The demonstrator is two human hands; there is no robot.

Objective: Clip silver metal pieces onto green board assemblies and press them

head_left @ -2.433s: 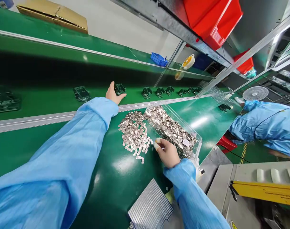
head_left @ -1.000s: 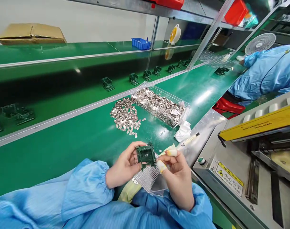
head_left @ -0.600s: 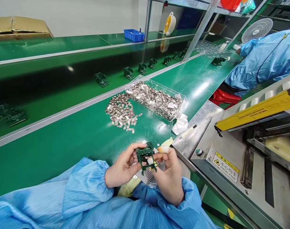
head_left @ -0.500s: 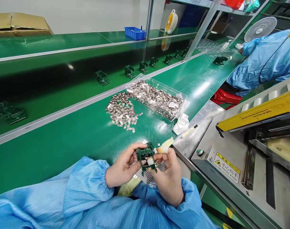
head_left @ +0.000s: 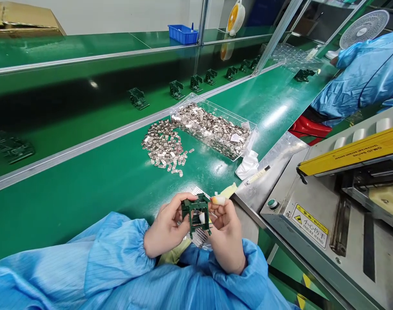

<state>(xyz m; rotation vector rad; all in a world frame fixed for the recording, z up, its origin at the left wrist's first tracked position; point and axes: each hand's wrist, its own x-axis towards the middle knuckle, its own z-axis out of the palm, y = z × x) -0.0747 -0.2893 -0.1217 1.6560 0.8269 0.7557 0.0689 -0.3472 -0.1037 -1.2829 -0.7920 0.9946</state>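
Close to my body, a dark green plastic frame (head_left: 196, 211) with an open middle is held between both hands. My left hand (head_left: 166, 226) grips its left side, fingers on top and thumb lower down. On the right side, my right hand (head_left: 227, 234) closes round the same frame, with a white finger cover showing inside the opening and another on the forefinger. Whether a small part sits in those right fingertips I cannot make out. Beneath the hands lies a sheet with rows of small metal pieces (head_left: 199, 238), partly hidden.
Ahead lie a heap of small metal plates (head_left: 162, 144) and a clear box (head_left: 215, 129) full of them. Several green frames (head_left: 138, 98) stand on the conveyor. At right are a white cloth (head_left: 247, 165), a pen (head_left: 257, 175) and a machine (head_left: 307, 215); a co-worker's blue sleeve (head_left: 370, 73) is beyond.
The green frame has turned slightly in my hands, its opening now facing me more. My head view has shifted a little. Both hands keep hold.
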